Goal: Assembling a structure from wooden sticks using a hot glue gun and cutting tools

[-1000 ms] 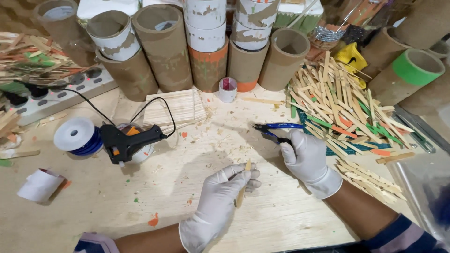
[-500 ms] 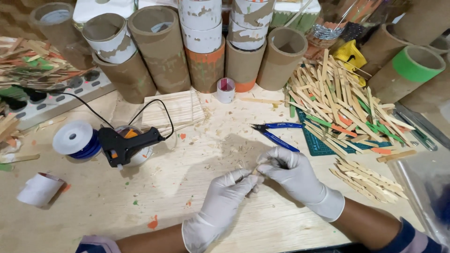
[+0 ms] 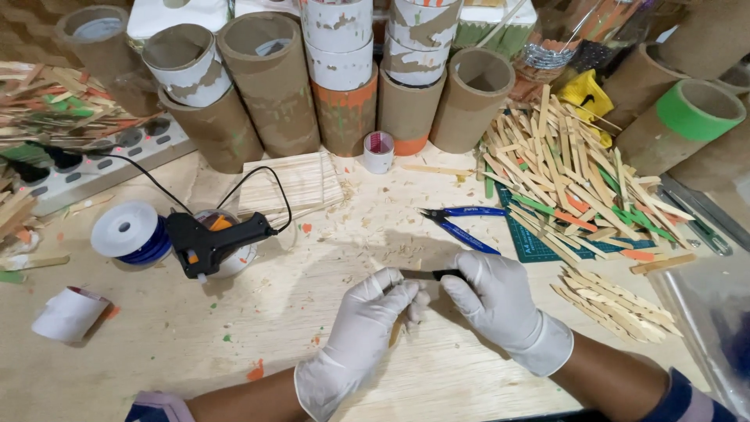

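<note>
The gloved right hand [image 3: 500,301] pinched a thin dark tool [image 3: 426,274] whose tip met the left hand [image 3: 367,320], which gripped a small wooden stick [image 3: 396,332] (mostly hidden) just above the table [image 3: 234,344]. Blue pliers [image 3: 461,223] lay near, beyond the right hand; a glue gun [image 3: 211,242] sat well left.

White carton [image 3: 176,16] behind tubes, red-patterned tape roll [image 3: 379,151]

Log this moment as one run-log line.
left hand: pinching small wooden piece | right hand: holding dark tool to it | pliers: lying on table | glue gun: resting, untouched
</note>
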